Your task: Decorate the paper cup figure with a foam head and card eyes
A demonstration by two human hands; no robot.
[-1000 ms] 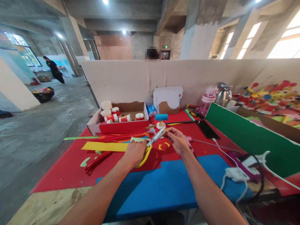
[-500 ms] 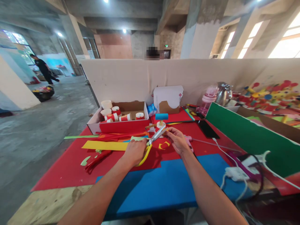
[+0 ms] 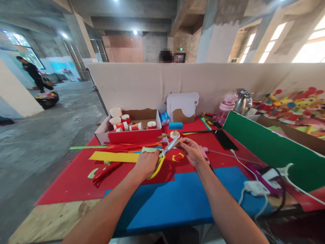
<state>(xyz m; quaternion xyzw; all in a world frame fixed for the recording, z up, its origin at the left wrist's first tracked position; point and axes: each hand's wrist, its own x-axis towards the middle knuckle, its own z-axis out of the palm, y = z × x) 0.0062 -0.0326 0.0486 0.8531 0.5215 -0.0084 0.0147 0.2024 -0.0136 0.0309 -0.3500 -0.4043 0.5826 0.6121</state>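
My left hand is closed round the yellow handles of a pair of scissors, whose blades point up and to the right. At the blade tips, my right hand pinches a small piece of orange-yellow paper, mostly hidden by the fingers. A yellow paper strip lies left of my left hand. Between the hands, a yellow paper offcut rests on the red sheet. Just beyond the blades stands a paper cup with coiled paper springs and a blue paper roll above it.
A cardboard box of red-and-white paper cups stands at the back left. Behind my right hand lies a pink glue gun. On the right are a phone, a charger with cables and a green-sided box. A white partition closes the back.
Both hands, the scissors and the paper piece hold almost the same position. In the background at left, a walking person has moved further left.
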